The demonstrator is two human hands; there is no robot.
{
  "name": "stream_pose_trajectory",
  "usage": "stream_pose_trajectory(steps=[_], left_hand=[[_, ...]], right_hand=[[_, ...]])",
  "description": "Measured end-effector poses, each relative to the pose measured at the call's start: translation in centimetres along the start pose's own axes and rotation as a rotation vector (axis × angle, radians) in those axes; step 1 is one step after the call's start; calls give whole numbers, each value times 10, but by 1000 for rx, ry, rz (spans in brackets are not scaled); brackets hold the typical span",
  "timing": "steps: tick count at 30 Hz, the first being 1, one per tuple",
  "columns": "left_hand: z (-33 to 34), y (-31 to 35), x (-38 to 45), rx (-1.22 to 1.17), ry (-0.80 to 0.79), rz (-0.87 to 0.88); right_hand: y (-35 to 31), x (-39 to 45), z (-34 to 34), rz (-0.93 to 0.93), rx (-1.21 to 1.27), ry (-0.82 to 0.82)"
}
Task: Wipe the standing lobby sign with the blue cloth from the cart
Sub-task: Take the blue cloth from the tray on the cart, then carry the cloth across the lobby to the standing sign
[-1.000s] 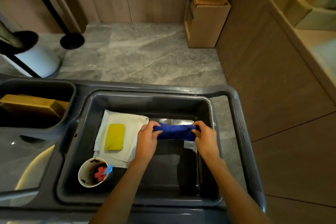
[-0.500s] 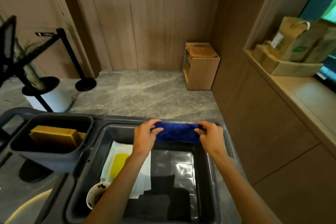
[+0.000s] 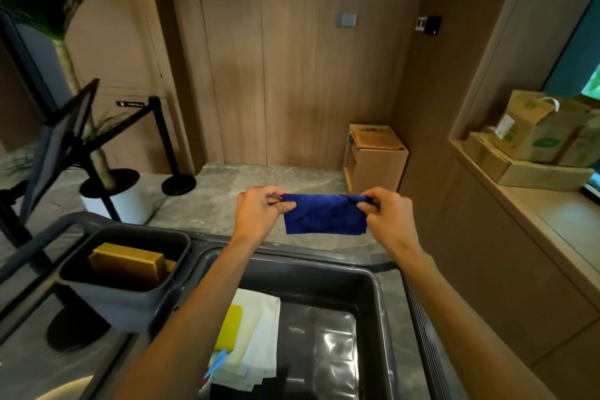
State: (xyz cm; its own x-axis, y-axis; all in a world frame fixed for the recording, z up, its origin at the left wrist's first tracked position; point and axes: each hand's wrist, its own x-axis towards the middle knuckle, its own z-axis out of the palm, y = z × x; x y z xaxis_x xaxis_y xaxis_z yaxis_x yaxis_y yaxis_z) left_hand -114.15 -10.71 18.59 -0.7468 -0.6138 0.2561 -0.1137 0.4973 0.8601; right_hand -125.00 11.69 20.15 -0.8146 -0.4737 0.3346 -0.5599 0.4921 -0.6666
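The blue cloth (image 3: 325,214) hangs stretched between both hands above the far rim of the grey cart (image 3: 383,295). My left hand (image 3: 259,212) pinches its left top corner and my right hand (image 3: 388,217) pinches its right top corner. The standing lobby sign (image 3: 53,146), a dark tilted panel on a black stand, is at the far left beside the cart, well apart from the cloth.
In the cart tray lie white cloths (image 3: 259,341) and a yellow sponge (image 3: 230,328). A grey bin (image 3: 126,295) with a tan box hangs at its left. A potted plant (image 3: 110,195), a stanchion post (image 3: 168,153), a cardboard box (image 3: 376,156) and a counter with paper bags (image 3: 539,140) surround me.
Both hands have lifted the blue cloth out of the cart tray and up past its far rim, and the cloth now hangs more unfolded. My view has tilted upward.
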Motion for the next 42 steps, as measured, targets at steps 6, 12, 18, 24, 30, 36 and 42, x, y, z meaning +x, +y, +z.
stream_pose_trajectory(steps=[6,12,18,24,30,36,42], left_hand=[[-18,10,0,24,25,-15],[-31,10,-12,40,94,-22],[-56,-1,-36,33,167,-46],[-91,-24,-82,78,286,-116],[-136,-40,-126,114,390,-177],[-184,-48,-174,156,491,-181],[-239,-66,-227,172,581,-252]], right_hand=[[-17,7,-3,2,38,-25],[-24,12,7,-9,13,-48],[-35,17,34,-55,0,-90],[-62,8,72,-131,16,-195],[-104,-18,109,-200,105,-293],[-149,-49,137,-303,163,-339],[-201,-90,172,-359,186,-433]])
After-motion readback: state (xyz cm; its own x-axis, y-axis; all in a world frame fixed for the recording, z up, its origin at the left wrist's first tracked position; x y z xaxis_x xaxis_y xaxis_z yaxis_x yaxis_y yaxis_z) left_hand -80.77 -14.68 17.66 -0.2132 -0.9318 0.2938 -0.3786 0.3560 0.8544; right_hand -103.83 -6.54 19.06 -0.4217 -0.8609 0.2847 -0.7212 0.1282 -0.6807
